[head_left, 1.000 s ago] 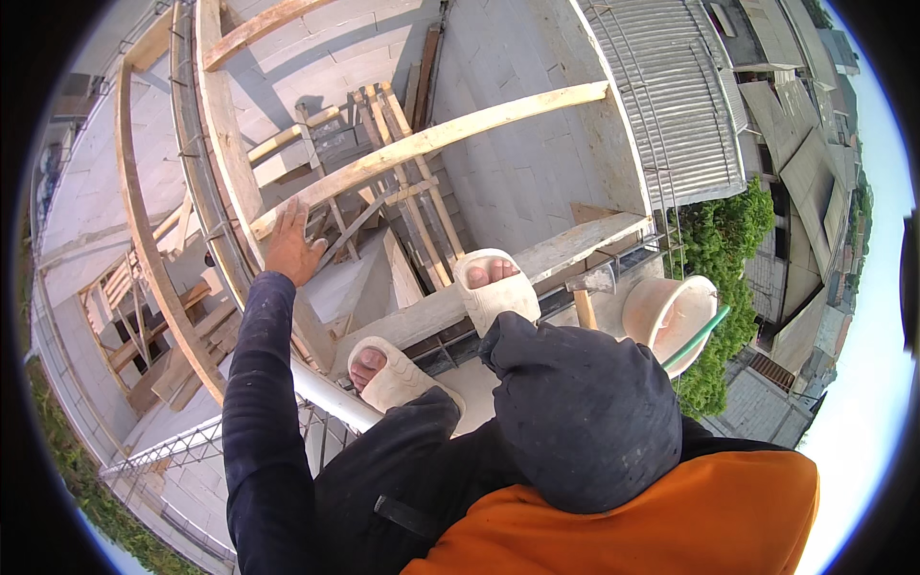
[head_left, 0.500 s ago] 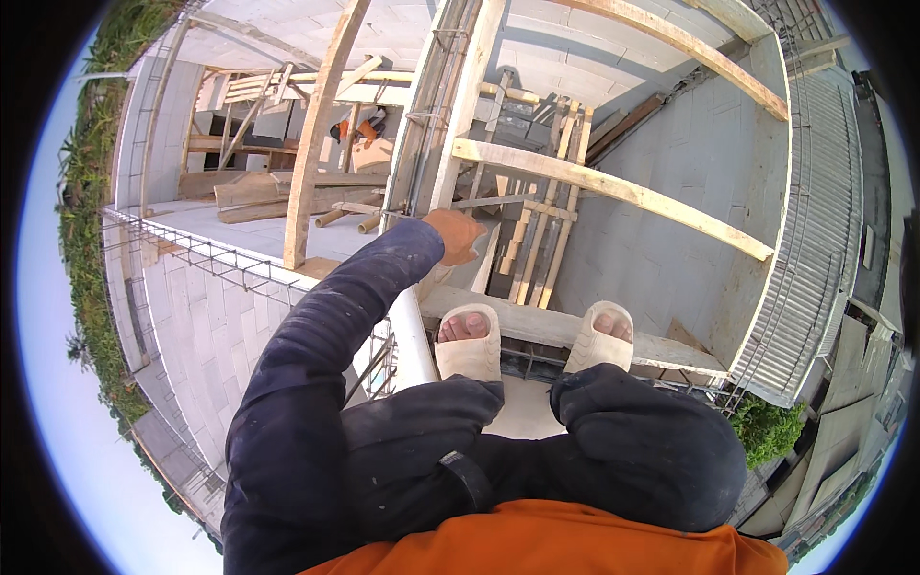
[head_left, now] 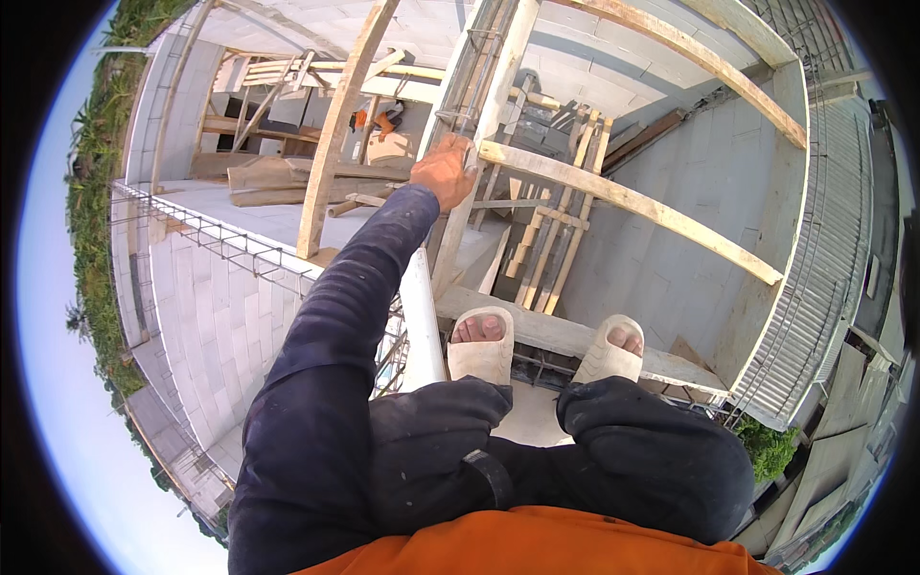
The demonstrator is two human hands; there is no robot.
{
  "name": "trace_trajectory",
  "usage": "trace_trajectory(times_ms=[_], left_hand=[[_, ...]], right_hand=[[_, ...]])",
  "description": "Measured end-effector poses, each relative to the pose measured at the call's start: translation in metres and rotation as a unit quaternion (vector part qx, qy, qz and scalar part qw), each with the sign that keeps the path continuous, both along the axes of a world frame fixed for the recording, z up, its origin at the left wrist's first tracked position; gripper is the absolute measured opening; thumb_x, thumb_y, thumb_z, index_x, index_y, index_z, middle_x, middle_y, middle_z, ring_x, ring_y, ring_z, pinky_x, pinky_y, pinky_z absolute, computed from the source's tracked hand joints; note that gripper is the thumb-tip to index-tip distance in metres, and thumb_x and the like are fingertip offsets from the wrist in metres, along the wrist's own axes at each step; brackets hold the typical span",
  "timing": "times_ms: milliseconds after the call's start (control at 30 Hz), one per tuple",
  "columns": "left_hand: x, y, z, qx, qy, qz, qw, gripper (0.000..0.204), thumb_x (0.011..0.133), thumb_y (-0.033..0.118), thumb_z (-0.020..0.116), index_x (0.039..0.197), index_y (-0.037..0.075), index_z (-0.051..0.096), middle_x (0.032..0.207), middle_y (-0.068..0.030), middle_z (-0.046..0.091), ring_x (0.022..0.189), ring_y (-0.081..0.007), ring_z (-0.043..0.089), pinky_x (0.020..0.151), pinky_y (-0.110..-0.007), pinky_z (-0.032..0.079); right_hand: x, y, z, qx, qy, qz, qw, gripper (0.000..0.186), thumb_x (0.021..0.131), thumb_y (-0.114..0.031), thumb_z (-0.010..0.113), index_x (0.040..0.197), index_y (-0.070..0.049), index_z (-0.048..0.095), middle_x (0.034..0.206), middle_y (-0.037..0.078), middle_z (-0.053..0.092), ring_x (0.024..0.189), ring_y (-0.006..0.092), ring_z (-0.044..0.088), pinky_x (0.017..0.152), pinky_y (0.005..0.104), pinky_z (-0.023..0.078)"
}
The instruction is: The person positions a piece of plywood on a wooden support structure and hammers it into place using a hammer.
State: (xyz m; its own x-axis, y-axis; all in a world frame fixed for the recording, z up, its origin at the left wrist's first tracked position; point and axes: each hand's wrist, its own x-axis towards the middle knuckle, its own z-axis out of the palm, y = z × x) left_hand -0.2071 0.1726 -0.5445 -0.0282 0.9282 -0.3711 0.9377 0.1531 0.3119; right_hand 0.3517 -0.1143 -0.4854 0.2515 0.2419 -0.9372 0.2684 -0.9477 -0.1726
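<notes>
My left hand (head_left: 444, 171) reaches forward onto a narrow wooden formwork trough with rebar inside. Its fingers bend over the top of the right-hand formwork board (head_left: 505, 72), and the thumb lies on that board's outer side. Parts of the fingertips are hidden. Steel bars (head_left: 476, 72) run along the trough beyond the hand. A wooden crosspiece (head_left: 623, 206) joins the board just right of my hand. My right hand is out of view.
My sandalled feet stand on a wall-top plank (head_left: 546, 331) with rebar beside it. A deep drop holding a wooden ladder-like frame (head_left: 556, 216) lies ahead. Left are a slanted timber (head_left: 335, 134) and a rebar cage (head_left: 230, 240); right, corrugated roofing (head_left: 834, 259).
My left hand has moved forward along the formwork, from near its close end to farther up, and the arm has stretched out. The view has shifted slightly.
</notes>
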Motion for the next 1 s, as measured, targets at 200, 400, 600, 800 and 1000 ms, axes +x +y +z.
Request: trace_trajectory(times_ms=[200,400,600,800,1000], left_hand=[[-0.029,-0.002,-0.025,-0.167,-0.048,0.096,0.980,0.093,0.097,0.036,0.067,0.162,-0.012,0.022,0.146,-0.0398,0.055,0.139,-0.0444,0.057,0.117,-0.043,0.044],[-0.041,-0.014,-0.061,-0.150,-0.097,0.126,0.976,0.104,0.096,0.040,0.069,0.163,-0.015,0.012,0.136,-0.0416,0.061,0.131,-0.0441,0.063,0.111,-0.043,0.050],[-0.013,0.026,-0.055,-0.179,-0.269,0.289,0.901,0.094,0.093,0.053,0.073,0.146,-0.020,0.044,0.129,-0.0363,0.067,0.117,-0.0383,0.071,0.097,-0.044,0.058],[-0.022,0.016,-0.091,-0.057,-0.188,0.326,0.925,0.078,0.086,0.059,0.080,0.115,-0.014,0.073,0.107,-0.0296,0.076,0.106,-0.0391,0.075,0.095,-0.044,0.056],[-0.007,0.029,-0.089,-0.053,-0.169,0.335,0.925,0.060,0.085,0.054,0.083,0.107,-0.001,0.076,0.103,-0.0213,0.079,0.100,-0.0331,0.076,0.092,-0.042,0.057]], right_hand=[[-0.014,0.105,0.018,-0.015,0.007,0.189,0.982,0.047,0.098,-0.036,0.071,0.124,0.004,0.066,0.091,0.020,0.075,0.087,0.0319,0.075,0.080,0.0450,0.058],[-0.108,0.308,-0.051,0.361,-0.087,0.393,0.841,0.055,0.101,-0.045,0.064,0.141,-0.006,0.062,0.121,0.021,0.073,0.114,0.0365,0.069,0.101,0.0457,0.054],[-0.167,0.351,-0.107,0.322,-0.148,0.659,0.664,0.060,0.105,-0.051,0.056,0.151,-0.012,0.054,0.141,0.020,0.063,0.135,0.0400,0.057,0.111,0.0501,0.048],[-0.200,0.367,-0.106,0.213,-0.100,0.675,0.699,0.061,0.110,-0.057,0.045,0.158,-0.020,0.048,0.138,0.023,0.065,0.127,0.0431,0.063,0.108,0.0548,0.049],[-0.158,0.373,-0.143,0.272,-0.051,0.615,0.738,0.064,0.108,-0.064,0.044,0.159,-0.025,0.048,0.144,0.021,0.063,0.132,0.0416,0.061,0.109,0.0599,0.046]])
